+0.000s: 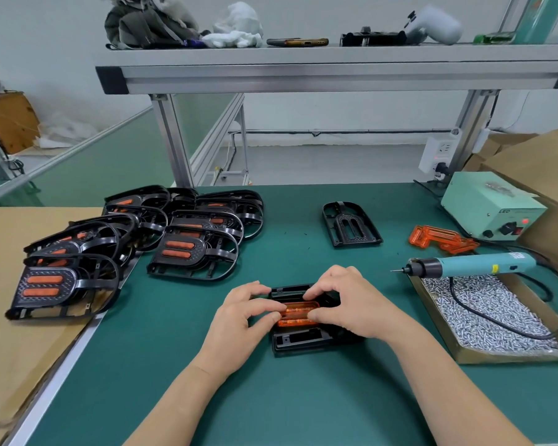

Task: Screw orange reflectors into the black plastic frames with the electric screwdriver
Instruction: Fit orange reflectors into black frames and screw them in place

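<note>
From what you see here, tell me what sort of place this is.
Probably a factory assembly bench: finished black frames stacked at left, an electric screwdriver lying across a tray of screws, loose orange reflectors beside a power box.

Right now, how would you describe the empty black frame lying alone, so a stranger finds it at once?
Start at the green mat under the metal shelf. Near its far edge, between the pile of finished frames on the left and the pale green power box on the right, one black frame lies flat and alone. Unlike the piled frames, its two slots show no orange.
</note>
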